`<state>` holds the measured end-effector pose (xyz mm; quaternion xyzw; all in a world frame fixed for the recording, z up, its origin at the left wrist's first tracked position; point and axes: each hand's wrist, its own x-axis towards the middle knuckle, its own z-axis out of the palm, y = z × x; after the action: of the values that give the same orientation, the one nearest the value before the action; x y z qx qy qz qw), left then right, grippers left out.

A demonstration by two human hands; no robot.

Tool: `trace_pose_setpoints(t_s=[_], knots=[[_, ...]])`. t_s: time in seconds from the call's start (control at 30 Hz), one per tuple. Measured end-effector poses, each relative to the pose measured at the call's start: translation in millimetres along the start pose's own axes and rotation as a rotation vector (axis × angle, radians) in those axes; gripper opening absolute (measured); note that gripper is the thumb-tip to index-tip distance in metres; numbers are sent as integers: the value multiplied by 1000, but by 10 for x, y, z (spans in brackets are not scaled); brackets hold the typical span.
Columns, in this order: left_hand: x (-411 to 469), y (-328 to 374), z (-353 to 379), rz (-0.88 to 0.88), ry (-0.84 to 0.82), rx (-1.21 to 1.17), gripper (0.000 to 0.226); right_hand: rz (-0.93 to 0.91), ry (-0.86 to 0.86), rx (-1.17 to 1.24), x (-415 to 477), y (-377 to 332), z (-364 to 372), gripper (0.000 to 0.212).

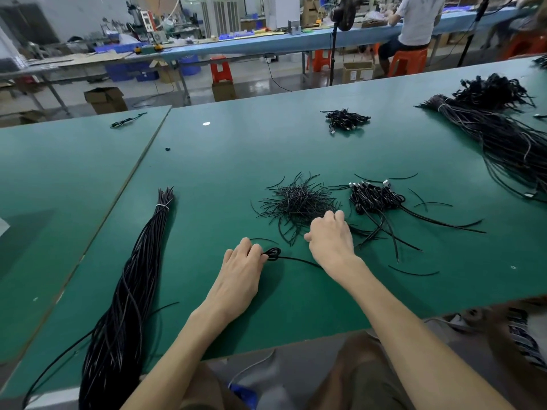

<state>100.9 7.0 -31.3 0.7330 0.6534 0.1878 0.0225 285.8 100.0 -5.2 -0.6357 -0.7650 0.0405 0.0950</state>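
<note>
Coil pinched in your left hand, right hand at the ties.
Your left hand (pixel 242 261) lies palm-down on the tabletop (pixel 207 173) at lower centre. Its fingers (pixel 251 250) pinch a small black coil (pixel 273 253) just right of them, and the coil's loose tail runs rightward under your right wrist. Your right hand (pixel 330 239) is the nearer one to the ties (pixel 296 201), which lie just above it. Its fingers curl down into the pile's near edge; whether they grip a tie cannot be told.

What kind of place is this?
Probably a cable workshop: a long green worktable, a tied bundle of black cables, a pile of short black wire ties, and the left hand pinching a coiled black cable.
</note>
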Motion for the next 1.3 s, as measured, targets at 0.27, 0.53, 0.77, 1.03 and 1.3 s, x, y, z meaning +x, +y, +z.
trace_pose_setpoints(t_s=[0.27, 0.53, 0.77, 1.03, 1.3], knots=[[8, 14, 6, -23, 19, 6, 25, -41, 270, 155, -231, -24, -162, 15], [6, 83, -39, -109, 1, -41, 30, -177, 259, 804, -548, -411, -163, 9], [-36, 72, -55, -108, -33, -125, 21, -113, 182, 987, -734, -652, 190, 8], [-43, 8, -79, -143, 2, -394, 43, -212, 242, 1047, -748, -574, 225, 22], [-62, -12, -61, -73, 37, -494, 38, -239, 213, 1055, -747, -536, 264, 26]])
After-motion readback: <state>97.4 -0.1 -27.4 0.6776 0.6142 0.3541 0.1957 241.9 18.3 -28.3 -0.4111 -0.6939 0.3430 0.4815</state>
